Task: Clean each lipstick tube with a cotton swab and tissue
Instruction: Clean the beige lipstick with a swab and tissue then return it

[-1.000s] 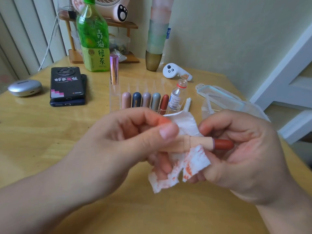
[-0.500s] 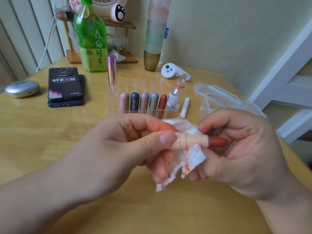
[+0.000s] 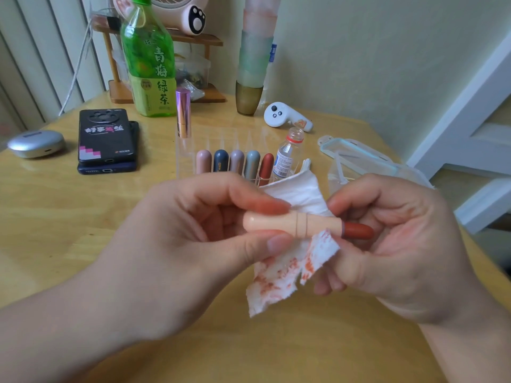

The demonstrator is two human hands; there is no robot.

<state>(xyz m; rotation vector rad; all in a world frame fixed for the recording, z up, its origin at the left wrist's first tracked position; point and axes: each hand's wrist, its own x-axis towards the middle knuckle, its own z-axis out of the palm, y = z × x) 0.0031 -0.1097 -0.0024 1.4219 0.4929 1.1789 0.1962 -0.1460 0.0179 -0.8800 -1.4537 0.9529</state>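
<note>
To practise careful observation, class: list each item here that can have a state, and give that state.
peach lipstick tube, uncapped, red bullet out, held level
tissue, crumpled, red-stained
small bottle, upright, cap off
purple lipstick, upright, capped
left hand, grips the tube
right hand, holds the tissue

A home room. A pale wooden counter (image 3: 55, 244) carries private clutter: beyond the left hand (image 3: 177, 250) a green tea bottle (image 3: 149, 64), two stacked phones (image 3: 106, 142) and a paw-print desk fan (image 3: 188, 15); past the right hand (image 3: 401, 244), white panelled woodwork (image 3: 470, 128) against a painted wall (image 3: 359, 64).
</note>
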